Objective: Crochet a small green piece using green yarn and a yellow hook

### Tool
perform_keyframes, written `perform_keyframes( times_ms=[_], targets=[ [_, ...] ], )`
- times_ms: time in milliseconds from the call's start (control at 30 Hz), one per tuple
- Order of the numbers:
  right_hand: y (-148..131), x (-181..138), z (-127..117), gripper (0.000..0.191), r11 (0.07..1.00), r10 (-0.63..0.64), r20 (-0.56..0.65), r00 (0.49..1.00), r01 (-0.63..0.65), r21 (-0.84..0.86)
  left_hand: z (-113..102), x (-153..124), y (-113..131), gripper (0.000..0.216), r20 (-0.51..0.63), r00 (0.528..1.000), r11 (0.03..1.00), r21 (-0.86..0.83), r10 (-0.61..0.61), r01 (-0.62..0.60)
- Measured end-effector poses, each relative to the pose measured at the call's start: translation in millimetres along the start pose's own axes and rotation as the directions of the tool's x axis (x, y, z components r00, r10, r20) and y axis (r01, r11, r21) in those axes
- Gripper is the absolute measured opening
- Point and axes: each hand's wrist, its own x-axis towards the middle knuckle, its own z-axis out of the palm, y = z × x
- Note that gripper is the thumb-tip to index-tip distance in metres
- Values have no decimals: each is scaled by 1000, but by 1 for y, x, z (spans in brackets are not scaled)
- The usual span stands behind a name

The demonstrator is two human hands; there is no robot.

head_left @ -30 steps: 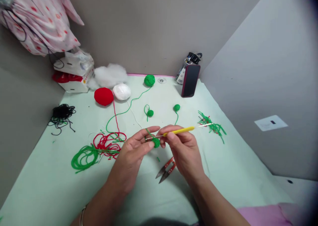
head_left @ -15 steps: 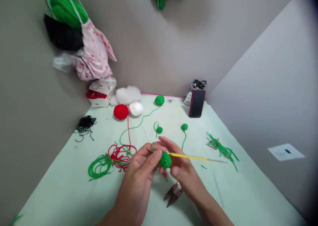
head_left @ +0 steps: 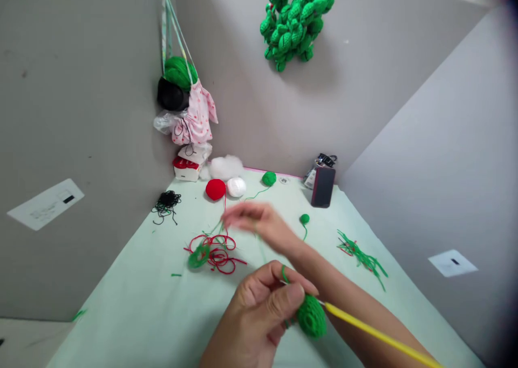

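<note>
My left hand [head_left: 259, 314] is closed on a small green crocheted piece [head_left: 311, 317] near the front of the table. A yellow crochet hook [head_left: 376, 333] sticks out of that piece to the right, and a green strand loops round my left index finger. Crossing over to the left, my right hand [head_left: 259, 222] is smeared by motion, its fingertips pinched on green yarn. Those strands run down to a blurred green yarn coil [head_left: 198, 256], partly above tangled red yarn [head_left: 222, 257].
Behind them lie a red yarn ball [head_left: 216, 189], a white yarn ball [head_left: 236, 186] and a green yarn ball [head_left: 269, 178]. A phone [head_left: 322, 187] leans at the back right. Green yarn scraps [head_left: 362, 257] lie right, black yarn [head_left: 167, 203] left. Green crocheted pieces [head_left: 295, 25] hang above.
My right hand has left the crocheted piece and swung left to the green yarn coil. My left hand has come nearer with the piece and hook. The view has tilted up and shifted left.
</note>
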Motion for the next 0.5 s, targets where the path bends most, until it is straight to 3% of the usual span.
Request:
perform_keyframes(
  times_ms=[67,133,300,400,500],
  targets=[
    [-7,31,-13,30,998,-43,-54,998,46,41,2,-8,-2,32,49,998,999,7,-41,41],
    [-16,61,-32,27,989,-58,-60,997,49,-140,2,-15,-5,31,90,993,997,18,-80,79],
    [-38,111,-78,13,940,-61,-89,994,27,-339,-3,-23,-18,35,216,964,988,28,-152,150],
    [-43,113,-90,23,887,-52,-80,995,9,-461,-6,-26,-21,33,206,973,994,3,-108,110],
    [-39,80,-89,17,804,36,-17,999,-39,-593,-13,-25,-15,28,107,994,1000,-16,12,-10]
  ],
)
